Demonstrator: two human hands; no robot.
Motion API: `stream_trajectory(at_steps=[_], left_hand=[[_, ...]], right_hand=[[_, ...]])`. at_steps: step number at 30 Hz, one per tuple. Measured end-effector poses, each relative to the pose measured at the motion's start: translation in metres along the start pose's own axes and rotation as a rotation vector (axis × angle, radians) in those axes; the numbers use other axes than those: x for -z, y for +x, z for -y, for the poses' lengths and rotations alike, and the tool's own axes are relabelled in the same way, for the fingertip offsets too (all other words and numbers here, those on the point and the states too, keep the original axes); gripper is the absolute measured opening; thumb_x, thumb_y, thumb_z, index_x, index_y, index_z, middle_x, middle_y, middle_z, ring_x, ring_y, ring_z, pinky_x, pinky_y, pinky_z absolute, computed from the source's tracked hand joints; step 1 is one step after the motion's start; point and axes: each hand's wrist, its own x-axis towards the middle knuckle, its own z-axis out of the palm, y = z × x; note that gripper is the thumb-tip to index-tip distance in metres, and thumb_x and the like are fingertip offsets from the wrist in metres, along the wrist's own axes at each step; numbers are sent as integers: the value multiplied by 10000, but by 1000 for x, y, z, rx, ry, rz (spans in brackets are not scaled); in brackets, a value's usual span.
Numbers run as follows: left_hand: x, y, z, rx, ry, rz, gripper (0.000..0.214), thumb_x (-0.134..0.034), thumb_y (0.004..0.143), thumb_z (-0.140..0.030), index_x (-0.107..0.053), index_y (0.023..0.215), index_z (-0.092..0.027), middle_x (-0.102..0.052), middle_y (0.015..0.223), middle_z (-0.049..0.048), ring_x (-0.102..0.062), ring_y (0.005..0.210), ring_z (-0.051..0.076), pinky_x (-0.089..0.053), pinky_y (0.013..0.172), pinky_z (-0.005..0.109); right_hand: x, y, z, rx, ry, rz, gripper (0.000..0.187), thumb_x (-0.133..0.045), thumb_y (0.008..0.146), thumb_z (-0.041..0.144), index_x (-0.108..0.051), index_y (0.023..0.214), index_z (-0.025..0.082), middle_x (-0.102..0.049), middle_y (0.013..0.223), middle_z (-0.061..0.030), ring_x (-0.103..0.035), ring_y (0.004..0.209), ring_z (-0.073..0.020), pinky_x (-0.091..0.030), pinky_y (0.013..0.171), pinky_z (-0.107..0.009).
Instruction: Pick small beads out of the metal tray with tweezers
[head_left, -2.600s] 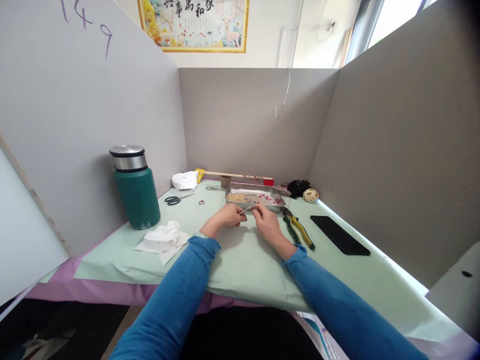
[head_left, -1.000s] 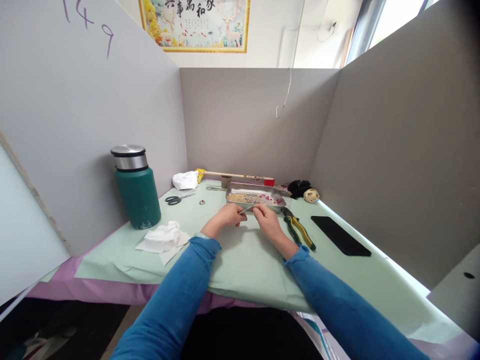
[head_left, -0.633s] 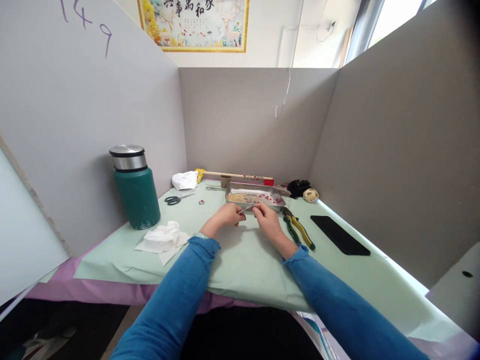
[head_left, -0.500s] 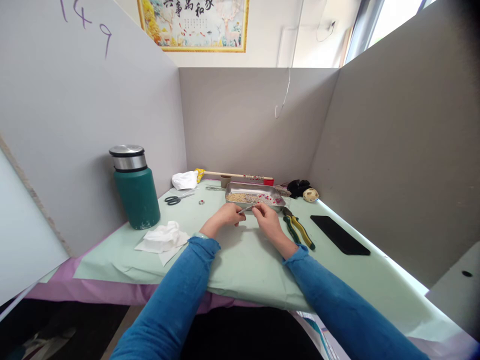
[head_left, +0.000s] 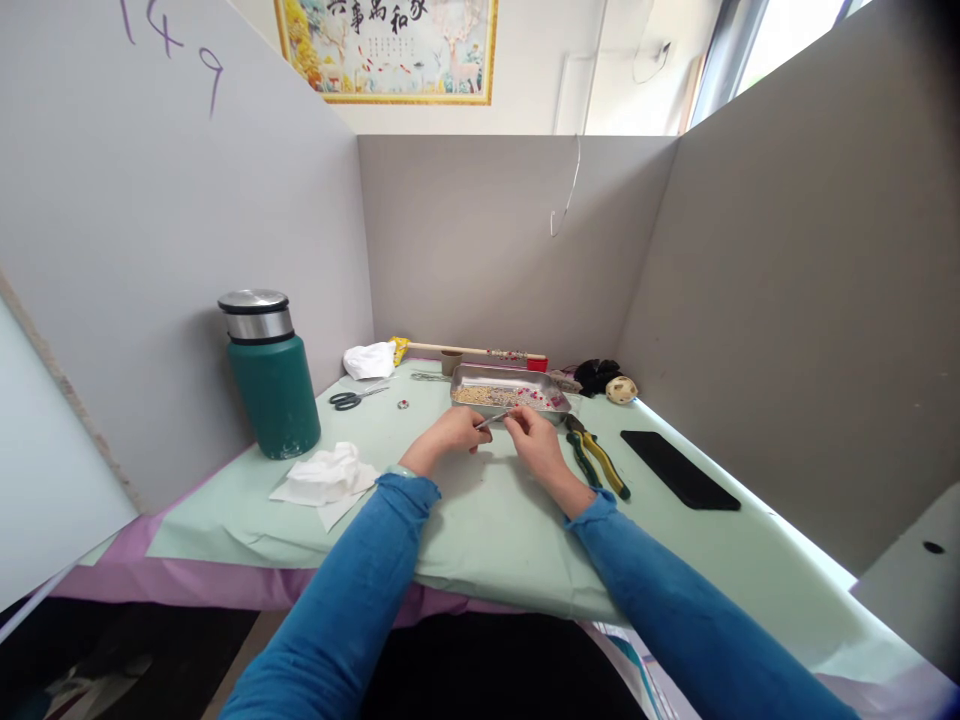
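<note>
My left hand (head_left: 452,432) is closed around a thin metallic tool (head_left: 491,420), perhaps tweezers. The tool points to the right, its tip at the fingers of my right hand (head_left: 535,440). Those fingers are pinched together, and whatever lies between them is too small to make out. Both hands are just in front of a metal tray (head_left: 457,403) that holds gold, pale and red beads (head_left: 491,397). To the right of my right hand lie pliers (head_left: 604,462) with green and yellow handles.
A green bottle (head_left: 274,395), crumpled tissue (head_left: 330,475) and scissors (head_left: 349,400) are on the left. A small beaded ring (head_left: 403,405) sits near the scissors. On the right lies a flat black object (head_left: 679,470). Behind the tray runs a wooden stick (head_left: 465,350); grey partitions (head_left: 517,240) enclose the table.
Almost nothing differs. The thin tool between my hands and my right fingertips have shifted very slightly.
</note>
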Motion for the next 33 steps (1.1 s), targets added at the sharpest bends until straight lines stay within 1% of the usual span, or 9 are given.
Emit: stream_trajectory(at_steps=[3, 7, 12, 17, 22, 27, 30, 33], left_hand=[[0, 0, 0, 0, 1, 0, 220, -557, 702, -286, -711, 800, -164, -655, 605, 13, -543, 577, 132, -375, 548, 234], [1, -1, -2, 1, 5, -6, 197, -562, 701, -291, -699, 750, -158, -651, 592, 13, -545, 571, 130, -378, 548, 230], [1, -1, -2, 5, 12, -4, 219, -554, 708, -297, -708, 793, -165, -656, 601, 14, -554, 587, 137, -381, 552, 235], [1, -1, -1, -4, 17, -2, 228, -541, 706, -300, -709, 781, -165, -659, 617, 18, -551, 586, 136, -371, 545, 240], [2, -2, -3, 0, 8, 12, 247, -535, 699, -280, -714, 826, -168, -663, 629, 17, -547, 591, 134, -372, 548, 238], [2, -3, -3, -13, 9, 22, 243, -532, 699, -276, -716, 816, -168, -660, 623, 16, -541, 590, 132, -377, 555, 237], [1, -3, -4, -11, 21, 16, 225, -539, 700, -292, -708, 774, -163, -655, 615, 17, -531, 571, 129, -374, 546, 238], [1, -3, -5, -10, 31, 7, 226, -538, 703, -291, -709, 769, -158, -656, 610, 18, -535, 575, 130, -376, 551, 237]], right_hand=[[0, 0, 0, 11, 3, 1, 215, -472, 783, 349, -594, 811, 174, -631, 741, -38, -526, 660, -170, -380, 653, -281], [-1, -1, 1, 11, 5, 4, 227, -475, 793, 370, -591, 820, 177, -619, 727, -30, -519, 656, -167, -375, 645, -276], [0, -2, 4, 38, -16, 12, 252, -411, 832, 376, -567, 762, 191, -578, 690, -14, -493, 655, -162, -361, 640, -270], [1, -2, 5, 10, -7, 7, 231, -429, 817, 370, -561, 764, 188, -570, 678, -9, -490, 638, -160, -354, 628, -269], [-1, -1, -1, -5, 5, -4, 228, -440, 814, 375, -569, 795, 188, -590, 683, -16, -501, 627, -164, -358, 629, -273], [-1, 0, -3, -15, -41, -3, 223, -443, 809, 367, -579, 804, 190, -601, 691, -20, -510, 635, -168, -356, 634, -272], [0, -1, 1, -16, -63, 16, 225, -433, 812, 365, -578, 813, 193, -595, 692, -16, -508, 644, -170, -348, 632, -270], [1, -2, 5, -14, -58, 55, 248, -392, 830, 366, -573, 803, 198, -609, 744, -22, -515, 695, -177, -346, 646, -269]])
